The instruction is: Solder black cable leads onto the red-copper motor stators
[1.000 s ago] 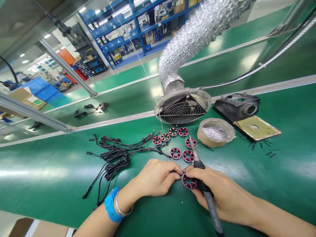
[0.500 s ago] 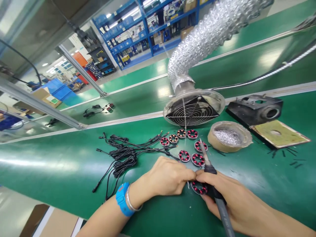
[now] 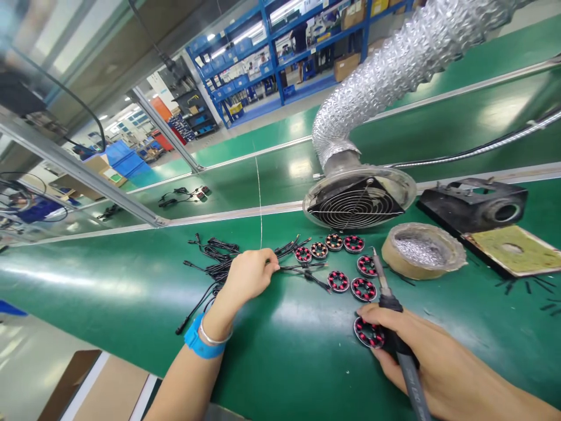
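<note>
My right hand [image 3: 421, 351] is closed around a soldering iron [image 3: 401, 345], its metal tip pointing up and away. The same hand also grips a ring-shaped coil part [image 3: 369, 332] with red windings between thumb and fingers. My left hand [image 3: 250, 273], with a blue wristband, is closed in a pinch over the bundle of black cables [image 3: 219, 270]. A thin solder wire [image 3: 260, 204] rises from behind its fingers. Whether these fingers also touch a cable I cannot tell. Several more coil rings [image 3: 338, 281] lie between the hands and the fan.
A round fume extractor [image 3: 359, 202] with a foil duct [image 3: 377, 82] stands at the back. To its right are a tub of silvery shavings [image 3: 421, 248], a black iron stand [image 3: 477, 202] and a yellow sponge [image 3: 517, 248]. Black cable scraps lie near the sponge.
My left hand has moved left, away from the coil ring in my right hand, to the cables. The solder wire has shifted left with it. My right hand still holds the iron and ring.
</note>
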